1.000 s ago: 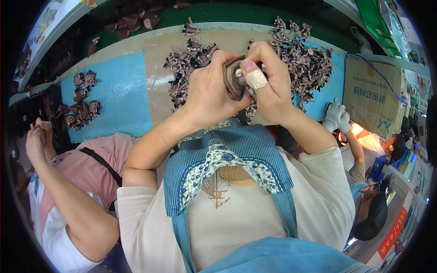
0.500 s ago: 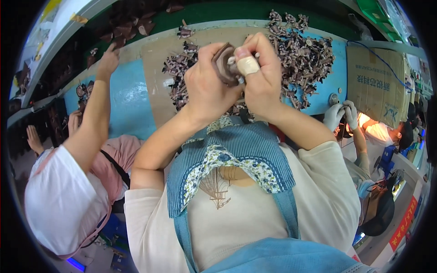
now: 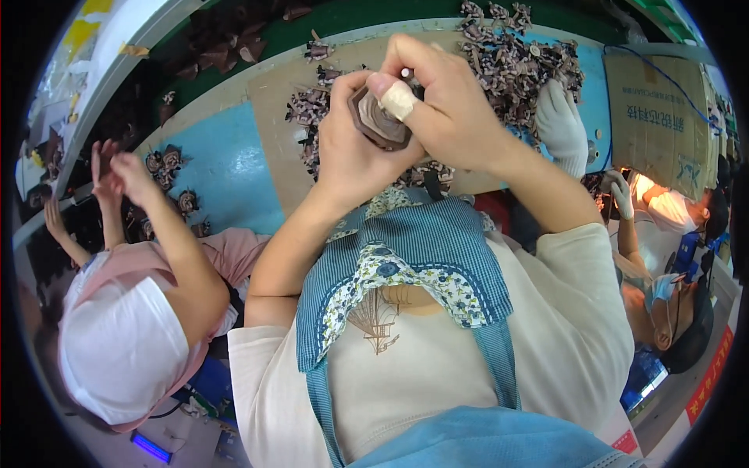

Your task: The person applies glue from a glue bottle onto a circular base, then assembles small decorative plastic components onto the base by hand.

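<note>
Many-sided brown piece (image 3: 373,117), held up between both hands in front of the chest, over the near edge of the worktable. Broad stepped face with a darker rim turned up toward the camera, slightly tipped; long axis too covered by fingers to tell. Left hand (image 3: 343,144) curled around its side, clamped on it. Right hand (image 3: 460,105) closed over its upper right, also clamped on it, thumb in a tan bandage (image 3: 399,101) and pressed to the face; small pale tip (image 3: 406,73) showing between the fingers. Just below, blue striped apron bib (image 3: 437,242) with floral trim. Beyond the hands, tan sheet (image 3: 269,101) on the blue tabletop (image 3: 234,156), with crowded heaps of small brown, pinkish and black figurines (image 3: 515,86) to either side. At the right-hand heap, white-gloved hand (image 3: 560,121) of another person. Farther left, bare hand (image 3: 134,178) of a co-worker in pink and white, raised near a smaller brown cluster (image 3: 164,164). Past the tabletop's right end, cardboard carton (image 3: 640,156), side wall facing the view, contents hidden. Farthest, dark green strip (image 3: 367,19), bearing loose pointed brown pieces (image 3: 230,53) toward its left.
</note>
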`<state>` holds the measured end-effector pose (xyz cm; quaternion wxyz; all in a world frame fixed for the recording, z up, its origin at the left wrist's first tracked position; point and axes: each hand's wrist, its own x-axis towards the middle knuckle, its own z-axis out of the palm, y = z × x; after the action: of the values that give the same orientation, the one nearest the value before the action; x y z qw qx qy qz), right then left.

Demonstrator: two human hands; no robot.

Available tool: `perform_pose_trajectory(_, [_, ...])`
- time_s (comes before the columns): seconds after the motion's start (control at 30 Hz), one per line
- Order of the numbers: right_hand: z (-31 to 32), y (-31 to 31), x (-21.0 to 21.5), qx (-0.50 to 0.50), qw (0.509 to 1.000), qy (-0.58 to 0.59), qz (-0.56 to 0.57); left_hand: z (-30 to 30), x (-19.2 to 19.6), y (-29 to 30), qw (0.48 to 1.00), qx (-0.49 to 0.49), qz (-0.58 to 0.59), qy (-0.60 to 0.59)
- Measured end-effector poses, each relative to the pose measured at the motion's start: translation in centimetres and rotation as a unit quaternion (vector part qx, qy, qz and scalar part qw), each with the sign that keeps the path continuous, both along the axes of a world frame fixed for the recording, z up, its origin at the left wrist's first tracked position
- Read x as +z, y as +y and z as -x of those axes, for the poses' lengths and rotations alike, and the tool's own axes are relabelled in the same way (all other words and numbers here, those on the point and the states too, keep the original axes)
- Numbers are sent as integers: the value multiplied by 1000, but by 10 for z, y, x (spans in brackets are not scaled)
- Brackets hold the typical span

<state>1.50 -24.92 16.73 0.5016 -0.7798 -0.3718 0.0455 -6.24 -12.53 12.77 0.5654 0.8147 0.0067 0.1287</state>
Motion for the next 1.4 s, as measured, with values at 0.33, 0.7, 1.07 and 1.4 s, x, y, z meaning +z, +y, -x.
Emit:
perform_pose_trajectory(0.33, [10,-18,18,126,992,26,4,19,24,2,934,-206,249,151])
perform_pose_trajectory(0.7, [48,-18,4,62,992,105,-7,35,12,12,953,-262,65,138])
perform_pose_trajectory(1.07, [78,24,-31,-75,934,282,-206,51,-9,20,997,-53,-40,27])
perform_pose_trajectory(1.4, [60,8,-15,68,934,322,-140,57,4,16,996,-67,-19,63])
